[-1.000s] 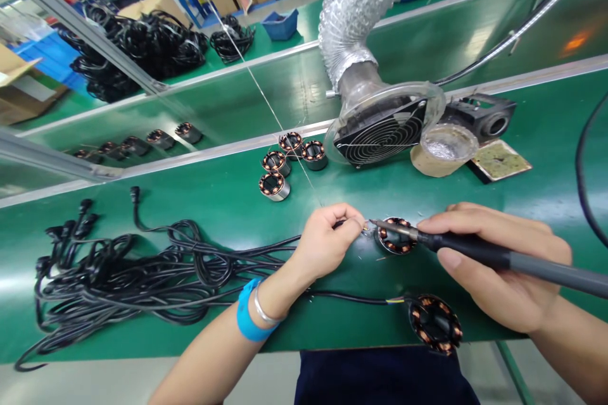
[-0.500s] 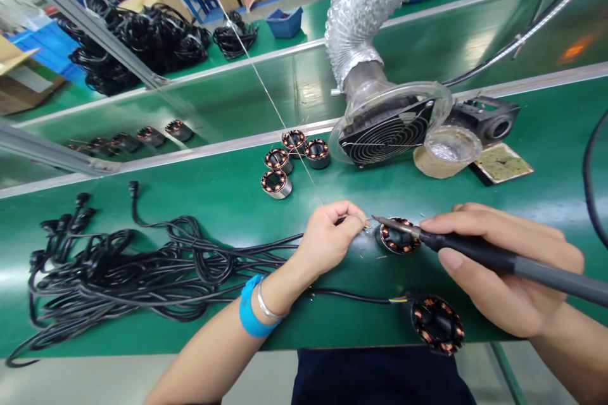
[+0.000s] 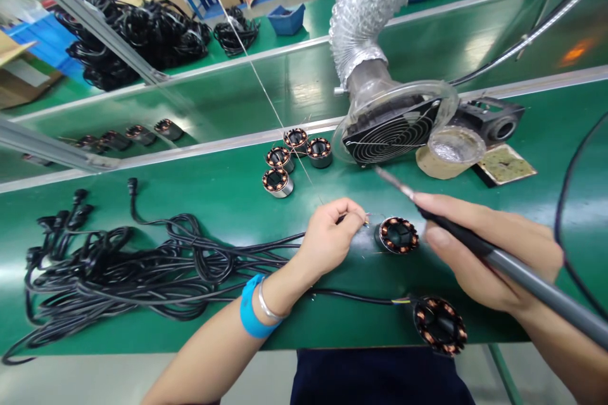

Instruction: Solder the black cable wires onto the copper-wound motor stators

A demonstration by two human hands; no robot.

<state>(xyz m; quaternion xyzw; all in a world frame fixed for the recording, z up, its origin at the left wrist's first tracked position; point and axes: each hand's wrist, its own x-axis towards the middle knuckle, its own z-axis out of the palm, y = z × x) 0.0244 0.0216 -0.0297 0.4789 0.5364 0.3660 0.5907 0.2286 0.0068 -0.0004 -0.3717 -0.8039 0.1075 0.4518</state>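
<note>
Near the middle of the green worktop (image 3: 228, 199), just left of a wound stator (image 3: 398, 237), the left hand (image 3: 332, 234) has its grip pinched narrow around the end of a black cable (image 3: 291, 242), with bare wires (image 3: 367, 222) poking out past the fingers; whether they touch the stator is too fine to tell. The right hand (image 3: 494, 272) holds a soldering iron (image 3: 517, 275) pen-fashion, its grip closed around the handle and the tip angled toward the fan (image 3: 394, 133), apart from wires and stator alike.

The cable looks light, bendy and rubbery, so a pinch on the jacket close behind the wires should steady it; the wires themselves seem fine, easily bent or snapped. The stator is likely heavy for its bulk and stiff, with smooth metal sides best taken from outside, since the copper windings look easy to nick. The iron should be held by its handle only (the metal shaft is probably hot). A second stator (image 3: 441, 328) lies tilted at the near edge with a wired cable (image 3: 361, 297) leading to it, and that joint probably should not bear its weight.
</note>
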